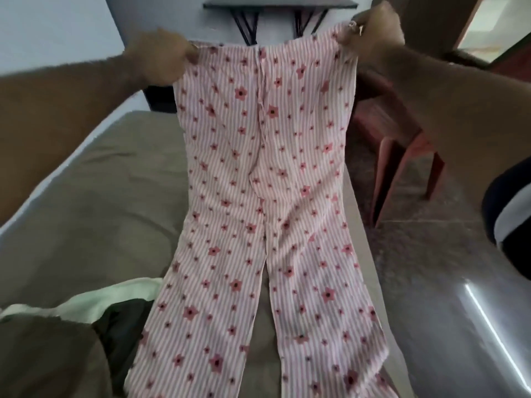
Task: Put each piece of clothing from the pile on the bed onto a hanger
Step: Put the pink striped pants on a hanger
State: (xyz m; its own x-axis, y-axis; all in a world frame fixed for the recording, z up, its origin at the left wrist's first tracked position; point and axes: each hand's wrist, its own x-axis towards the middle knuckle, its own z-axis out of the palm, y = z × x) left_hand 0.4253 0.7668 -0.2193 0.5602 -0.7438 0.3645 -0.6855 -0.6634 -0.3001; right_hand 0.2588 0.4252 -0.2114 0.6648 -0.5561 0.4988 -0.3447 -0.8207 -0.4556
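Observation:
A pair of pink-and-white striped trousers with red flowers (258,196) hangs spread out in front of me, above the bed (94,196). My left hand (163,54) grips the left corner of the waistband. My right hand (373,28) grips the right corner, slightly higher. Both legs hang down, and their ends reach the bottom of the view. A pale green garment (94,300) and a dark garment (123,320) lie on the bed at the lower left. No hanger is in view.
A reddish-brown plastic chair (402,145) stands on the floor to the right of the bed. A dark wall shelf on black brackets (275,7) is mounted behind the trousers. A doorway (494,24) opens at the upper right.

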